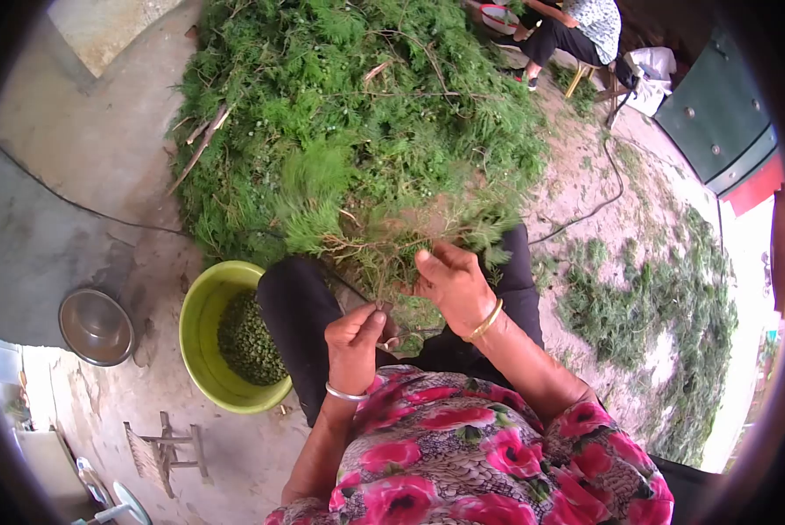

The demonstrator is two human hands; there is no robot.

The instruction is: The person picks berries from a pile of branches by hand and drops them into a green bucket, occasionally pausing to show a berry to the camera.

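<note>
My left hand (355, 341), with a silver bangle at the wrist, is closed in a pinch on the thin stem of an evergreen branch (357, 243). The branch spreads above my knees, with feathery green tips and brownish twigs. My right hand (455, 284), with a gold bangle, is at the branch's right side, fingers curled in toward the thumb among the twigs. What sits between those fingertips is too small to make out. Left of my knee stands a yellow-green bucket (202, 367), partly filled with small green seed cones (251, 341).
A large heap of evergreen branches (322, 105) lies in front of me. More cut greenery (646, 306) is spread at the right. A metal bowl (97, 327) and small stool (163, 451) stand left. Another person (585, 35) sits at upper right by a basin (499, 17). A cable (616, 175) crosses the floor.
</note>
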